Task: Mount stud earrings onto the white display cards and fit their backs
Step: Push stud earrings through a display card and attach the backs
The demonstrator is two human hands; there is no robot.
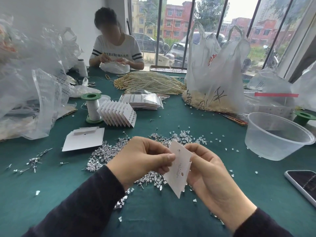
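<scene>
Above the green tablecloth I hold one white display card [178, 170], tilted, with small holes and faint print on it. My right hand [206, 170] grips its right edge from behind. My left hand [145, 158] pinches the card's left edge with thumb and fingers closed; whether a stud sits between them is hidden. A heap of silver stud earrings [104, 154] lies under and left of my hands. Clear plastic earring backs [186, 135] are scattered just beyond the card. A few blank cards [83, 142] lie flat to the left.
A fanned row of finished cards [118, 113] and bagged cards [143, 101] stand further back beside a green spool [92, 108]. A clear plastic tub [275, 135] and a phone [304, 183] are at the right. Plastic bags, pearl strands [148, 81] and another person sit beyond.
</scene>
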